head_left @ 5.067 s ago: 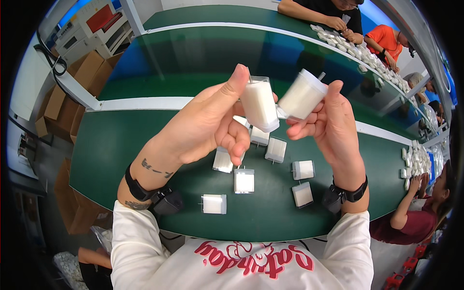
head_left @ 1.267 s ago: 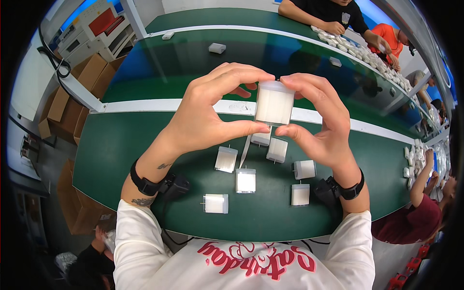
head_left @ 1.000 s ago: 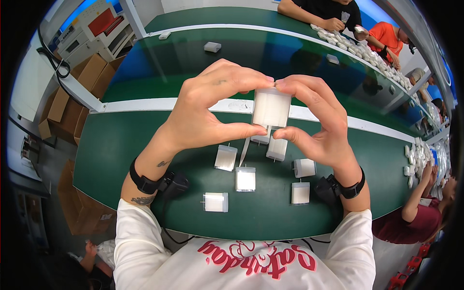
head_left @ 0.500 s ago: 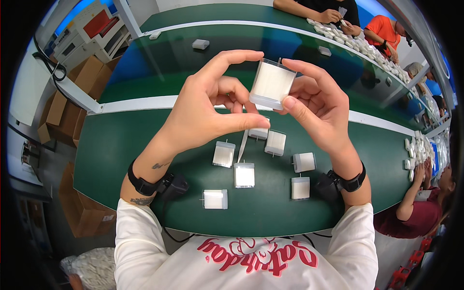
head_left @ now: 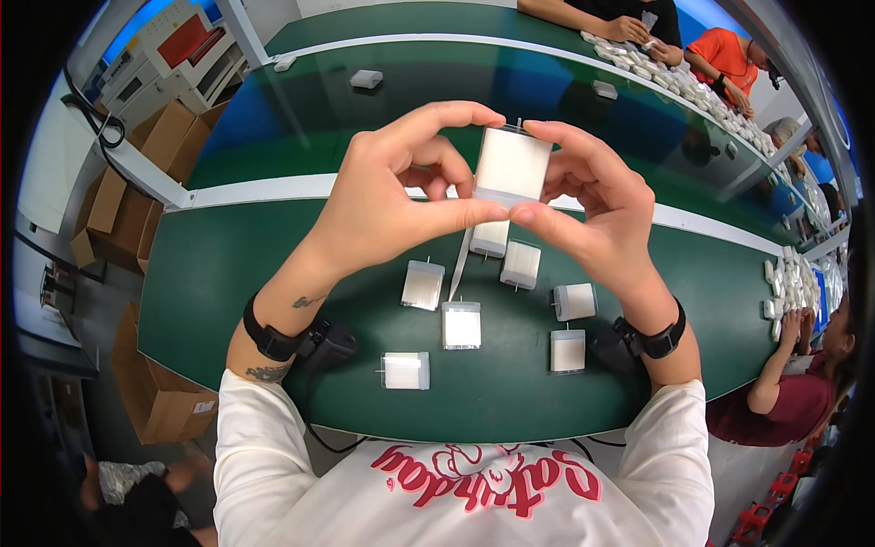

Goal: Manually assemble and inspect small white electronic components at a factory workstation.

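Note:
A small white block in a clear plastic case [head_left: 512, 164], with a thin pin at its top edge, is held up over the table between both hands. My left hand [head_left: 387, 196] pinches its left side, index finger at the top corner and thumb at the bottom edge. From the right, my right hand [head_left: 597, 196] grips it the same way, thumb low and index finger high. Beneath lie several similar cased blocks, among them one [head_left: 461, 326] in the middle and one [head_left: 405, 371] nearer me. A slim pale tool [head_left: 460, 266] lies beside them, partly hidden.
The green table [head_left: 273, 246] has a white rail [head_left: 264, 194] across it and a glossy green surface beyond. Piles of white pieces [head_left: 791, 287] lie at the right, where co-workers' hands are busy. Cardboard boxes [head_left: 159, 392] stand on the floor at left.
The cased block has turned from a tilt to nearly upright and square to me. My left thumb has come up against its bottom edge. At lower left, a person has come into view.

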### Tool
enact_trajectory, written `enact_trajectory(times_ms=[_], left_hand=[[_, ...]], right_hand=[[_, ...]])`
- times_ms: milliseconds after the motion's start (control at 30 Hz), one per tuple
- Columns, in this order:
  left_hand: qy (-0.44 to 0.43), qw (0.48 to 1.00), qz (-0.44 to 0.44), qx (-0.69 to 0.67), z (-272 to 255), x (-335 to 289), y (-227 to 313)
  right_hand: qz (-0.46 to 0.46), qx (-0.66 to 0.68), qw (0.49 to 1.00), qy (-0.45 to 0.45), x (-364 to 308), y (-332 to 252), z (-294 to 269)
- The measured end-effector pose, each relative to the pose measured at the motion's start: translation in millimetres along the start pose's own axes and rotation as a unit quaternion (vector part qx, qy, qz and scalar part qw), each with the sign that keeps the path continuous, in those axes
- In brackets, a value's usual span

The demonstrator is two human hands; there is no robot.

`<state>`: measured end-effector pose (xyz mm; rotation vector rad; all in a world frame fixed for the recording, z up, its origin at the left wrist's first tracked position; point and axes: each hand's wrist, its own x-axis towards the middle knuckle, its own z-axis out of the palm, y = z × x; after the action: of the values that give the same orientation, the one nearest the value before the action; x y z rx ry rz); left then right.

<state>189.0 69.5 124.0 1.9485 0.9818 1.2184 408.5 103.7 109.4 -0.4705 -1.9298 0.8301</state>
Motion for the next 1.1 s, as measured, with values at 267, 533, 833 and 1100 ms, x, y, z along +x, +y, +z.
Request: enact_trajectory(times_ms=[267, 533, 833, 1100], left_hand=[[-0.019, 1.000, -0.010, -0.011, -1, 3, -5], [-0.020, 0.998, -0.040, 0.047, -8, 7, -7], [0.107, 0.951, -0.068, 0.282, -22, 16, -40], [-0.069, 0.958, 0.031, 0.275, -9, 0, -13]], right_hand=[[0.002, 0.037, 0.999, -0.013, 3, 7, 1], [0.094, -0.031, 0.995, -0.027, 4, 10, 1], [0.171, -0.349, 0.871, -0.301, -7, 48, 4], [-0.034, -0.131, 0.987, -0.082, 10, 10, 1]])
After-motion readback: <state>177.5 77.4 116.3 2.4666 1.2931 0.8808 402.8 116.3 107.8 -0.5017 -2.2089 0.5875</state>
